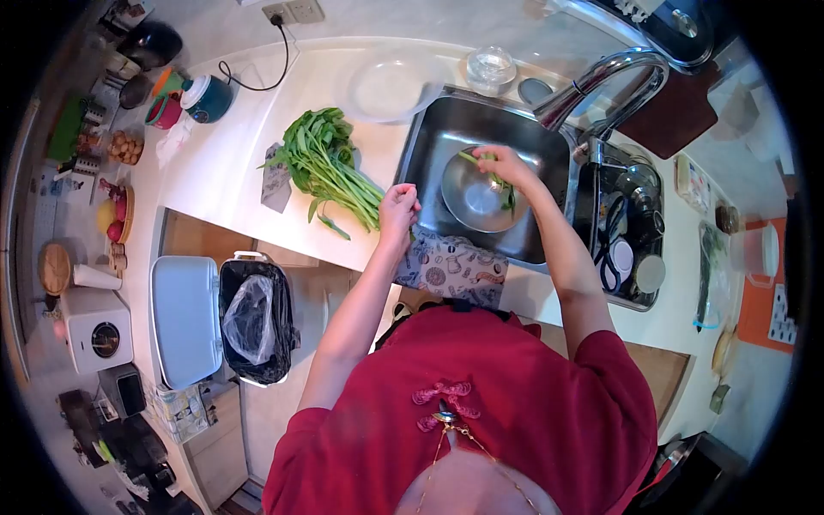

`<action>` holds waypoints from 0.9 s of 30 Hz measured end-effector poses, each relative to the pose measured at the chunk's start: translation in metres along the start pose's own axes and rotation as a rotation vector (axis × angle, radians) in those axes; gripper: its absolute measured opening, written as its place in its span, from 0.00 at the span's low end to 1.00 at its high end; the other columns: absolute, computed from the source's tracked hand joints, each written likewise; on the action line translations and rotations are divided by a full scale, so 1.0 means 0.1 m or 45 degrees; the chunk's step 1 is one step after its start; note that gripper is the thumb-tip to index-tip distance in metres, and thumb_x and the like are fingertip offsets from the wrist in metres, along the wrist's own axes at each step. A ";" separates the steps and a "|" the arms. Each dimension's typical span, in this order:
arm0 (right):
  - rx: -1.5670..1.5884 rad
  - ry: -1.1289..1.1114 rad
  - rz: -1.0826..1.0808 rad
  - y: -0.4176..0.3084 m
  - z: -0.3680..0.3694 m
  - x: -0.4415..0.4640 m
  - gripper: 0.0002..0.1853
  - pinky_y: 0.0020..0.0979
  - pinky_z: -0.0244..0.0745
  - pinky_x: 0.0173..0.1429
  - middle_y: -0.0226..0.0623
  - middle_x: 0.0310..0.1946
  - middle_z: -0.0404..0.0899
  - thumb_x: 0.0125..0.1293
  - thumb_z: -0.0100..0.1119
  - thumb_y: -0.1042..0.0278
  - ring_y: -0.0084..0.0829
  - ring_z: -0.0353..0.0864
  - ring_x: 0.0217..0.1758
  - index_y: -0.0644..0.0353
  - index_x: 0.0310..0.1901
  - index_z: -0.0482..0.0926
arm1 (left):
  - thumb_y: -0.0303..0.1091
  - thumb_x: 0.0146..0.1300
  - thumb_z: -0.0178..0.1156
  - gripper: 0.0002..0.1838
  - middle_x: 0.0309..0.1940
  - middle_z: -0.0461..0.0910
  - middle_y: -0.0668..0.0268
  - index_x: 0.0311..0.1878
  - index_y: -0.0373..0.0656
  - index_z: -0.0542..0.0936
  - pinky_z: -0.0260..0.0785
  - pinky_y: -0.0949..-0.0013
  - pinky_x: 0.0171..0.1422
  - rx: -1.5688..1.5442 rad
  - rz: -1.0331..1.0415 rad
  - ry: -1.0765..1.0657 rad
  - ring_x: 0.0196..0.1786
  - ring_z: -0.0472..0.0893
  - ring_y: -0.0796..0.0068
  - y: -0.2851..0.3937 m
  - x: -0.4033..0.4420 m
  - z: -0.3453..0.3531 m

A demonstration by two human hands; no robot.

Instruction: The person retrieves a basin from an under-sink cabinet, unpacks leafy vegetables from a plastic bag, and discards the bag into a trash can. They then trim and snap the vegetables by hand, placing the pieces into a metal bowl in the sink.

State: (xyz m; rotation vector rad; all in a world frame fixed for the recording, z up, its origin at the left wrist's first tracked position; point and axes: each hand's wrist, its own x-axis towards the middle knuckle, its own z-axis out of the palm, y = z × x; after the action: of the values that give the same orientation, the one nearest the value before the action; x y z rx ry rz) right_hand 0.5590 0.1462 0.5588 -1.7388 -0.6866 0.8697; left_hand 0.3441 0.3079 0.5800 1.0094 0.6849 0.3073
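Observation:
A bunch of leafy green vegetables (330, 163) lies on the white counter left of the sink, its stems pointing toward my left hand (399, 210). The fingers of my left hand are closed at the sink's left edge; what they hold, if anything, is too small to name. Over a metal bowl (463, 190) in the sink (421, 142), my right hand (506, 165) is closed on a short piece of green stem (470, 158). Some green leaf hangs below my right hand inside the bowl. A patterned cloth (451, 268) drapes over the counter's front edge.
A curved faucet (601, 73) reaches over the sink's back right corner. Right of it stands a rack of dishes (637, 219). Behind are a clear plastic lid (390, 86) and a glass bowl (491, 69). An open lined bin (256, 318) stands at the lower left.

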 end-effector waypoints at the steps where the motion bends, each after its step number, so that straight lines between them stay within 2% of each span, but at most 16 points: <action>1: -0.298 0.037 -0.099 0.04 0.02 0.02 0.17 0.28 0.73 0.46 0.39 0.40 0.80 0.57 0.57 0.70 0.27 0.78 0.40 0.66 0.49 0.74 | 0.32 0.62 0.55 0.06 0.18 0.70 0.72 0.40 0.41 0.72 0.47 0.84 0.16 -0.037 0.000 0.025 0.15 0.60 0.89 -0.04 -0.02 -0.08; 2: -0.299 0.022 -0.106 0.07 0.04 0.02 0.17 0.28 0.73 0.46 0.39 0.40 0.80 0.57 0.57 0.70 0.27 0.78 0.40 0.66 0.49 0.74 | 0.31 0.63 0.55 0.06 0.18 0.70 0.72 0.40 0.42 0.72 0.47 0.84 0.16 -0.038 0.001 0.050 0.15 0.60 0.89 -0.08 -0.05 -0.15; 4: -0.678 0.193 -0.018 0.03 0.13 0.00 0.19 0.30 0.70 0.52 0.40 0.46 0.79 0.56 0.59 0.67 0.30 0.77 0.48 0.67 0.49 0.74 | 0.31 0.63 0.54 0.06 0.19 0.69 0.72 0.41 0.42 0.71 0.48 0.84 0.17 -0.044 0.001 0.093 0.16 0.60 0.88 -0.10 -0.13 -0.26; 5: -0.679 0.173 -0.032 0.04 0.17 0.03 0.19 0.30 0.70 0.52 0.40 0.46 0.79 0.56 0.59 0.67 0.30 0.77 0.48 0.67 0.49 0.74 | 0.31 0.63 0.54 0.06 0.19 0.69 0.72 0.41 0.42 0.71 0.49 0.84 0.18 -0.045 -0.008 0.120 0.17 0.60 0.88 -0.11 -0.17 -0.31; 7: -0.296 0.173 -0.038 0.21 0.27 0.10 0.19 0.30 0.70 0.52 0.41 0.45 0.79 0.57 0.59 0.68 0.29 0.77 0.48 0.67 0.49 0.74 | 0.31 0.63 0.54 0.06 0.19 0.68 0.72 0.41 0.42 0.71 0.49 0.84 0.18 -0.054 0.004 0.158 0.17 0.60 0.88 -0.10 -0.25 -0.39; 9: -0.177 0.132 -0.079 0.23 0.41 0.09 0.17 0.28 0.72 0.49 0.40 0.42 0.79 0.58 0.57 0.69 0.28 0.78 0.45 0.66 0.48 0.75 | 0.31 0.63 0.53 0.06 0.19 0.69 0.72 0.41 0.42 0.71 0.49 0.84 0.19 -0.103 0.007 0.178 0.18 0.61 0.88 -0.10 -0.32 -0.46; 11: 0.330 0.118 0.112 0.07 0.59 -0.06 0.14 0.24 0.73 0.43 0.39 0.38 0.79 0.61 0.55 0.70 0.25 0.78 0.40 0.65 0.48 0.75 | 0.31 0.63 0.54 0.06 0.20 0.69 0.71 0.40 0.41 0.71 0.49 0.83 0.18 -0.102 0.025 0.217 0.17 0.61 0.87 -0.07 -0.36 -0.53; 12: 0.455 0.173 0.107 0.15 0.69 -0.07 0.11 0.22 0.73 0.38 0.37 0.34 0.79 0.62 0.53 0.71 0.22 0.78 0.35 0.63 0.45 0.75 | 0.31 0.62 0.55 0.06 0.19 0.69 0.71 0.40 0.41 0.71 0.49 0.83 0.18 -0.081 0.053 0.271 0.17 0.61 0.88 -0.07 -0.38 -0.57; 13: 0.453 0.165 0.104 0.21 0.79 -0.12 0.11 0.22 0.73 0.38 0.37 0.34 0.79 0.62 0.53 0.71 0.22 0.78 0.35 0.63 0.45 0.75 | 0.31 0.61 0.55 0.07 0.19 0.69 0.72 0.40 0.41 0.71 0.50 0.83 0.17 -0.061 0.081 0.324 0.16 0.62 0.89 -0.07 -0.39 -0.61; 15: 0.701 0.257 0.300 0.34 0.97 -0.26 0.09 0.23 0.74 0.35 0.37 0.32 0.79 0.63 0.52 0.71 0.24 0.78 0.31 0.62 0.43 0.75 | 0.31 0.60 0.57 0.08 0.20 0.70 0.71 0.40 0.40 0.71 0.52 0.82 0.18 -0.030 0.129 0.385 0.17 0.63 0.88 -0.08 -0.40 -0.69; 18: 0.603 0.210 0.422 0.65 1.14 -0.49 0.09 0.24 0.75 0.35 0.36 0.34 0.80 0.64 0.48 0.71 0.25 0.79 0.32 0.60 0.43 0.75 | 0.32 0.58 0.59 0.11 0.21 0.70 0.70 0.40 0.39 0.71 0.56 0.80 0.21 0.135 0.205 0.495 0.19 0.65 0.86 -0.13 -0.34 -0.80; 22: 0.548 0.279 0.557 0.75 1.08 -0.65 0.09 0.23 0.74 0.33 0.34 0.32 0.80 0.63 0.49 0.72 0.23 0.78 0.29 0.60 0.43 0.75 | 0.34 0.55 0.63 0.15 0.24 0.71 0.70 0.41 0.38 0.71 0.60 0.78 0.25 0.352 0.273 0.579 0.22 0.67 0.83 -0.16 -0.22 -0.84; 26: 0.509 0.234 0.442 0.66 1.02 -0.65 0.09 0.22 0.74 0.35 0.34 0.32 0.79 0.63 0.50 0.72 0.22 0.78 0.30 0.60 0.43 0.74 | 0.35 0.54 0.64 0.17 0.24 0.71 0.69 0.40 0.37 0.71 0.62 0.76 0.26 0.377 0.304 0.616 0.22 0.68 0.81 -0.19 -0.11 -0.83; 27: 0.556 0.200 0.360 0.58 1.06 -0.63 0.08 0.21 0.72 0.34 0.33 0.31 0.79 0.62 0.50 0.72 0.22 0.76 0.29 0.61 0.43 0.75 | 0.36 0.53 0.65 0.17 0.24 0.72 0.68 0.39 0.37 0.71 0.63 0.76 0.25 0.512 0.340 0.644 0.22 0.69 0.80 -0.20 -0.08 -0.84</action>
State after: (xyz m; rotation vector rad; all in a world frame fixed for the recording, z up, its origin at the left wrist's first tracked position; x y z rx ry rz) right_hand 0.4383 0.1355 0.4956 -1.5020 -0.1294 0.9782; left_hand 0.2820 0.3495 0.5364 1.4307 1.0986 0.6922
